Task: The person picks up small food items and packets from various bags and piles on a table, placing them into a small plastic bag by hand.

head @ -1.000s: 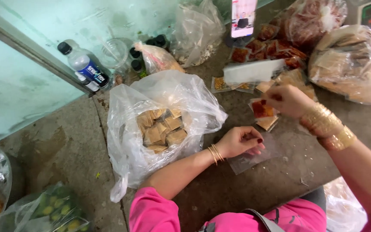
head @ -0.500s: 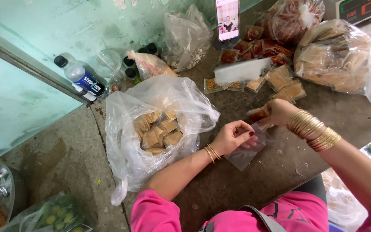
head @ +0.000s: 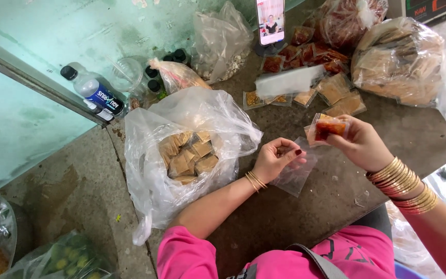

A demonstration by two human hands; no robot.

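Head view: the right hand point(head: 360, 144) pinches a small packet point(head: 328, 127) of red filling above the desk point(head: 285, 217), fingers closed on its edge. The left hand point(head: 277, 160) curls around the top of a clear pouch point(head: 296, 173) lying on the desk — what sits in its palm is too small to tell. A big bag point(head: 181, 150) of tan packets stands just left — its contents half veiled by plastic

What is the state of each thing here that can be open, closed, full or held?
Big clear bag: open, holds tan packets.
Small red packet: held by right hand.
Empty clear bag: held by left hand.
Water bottle: capped, lying down.
Phone: upright, screen on.
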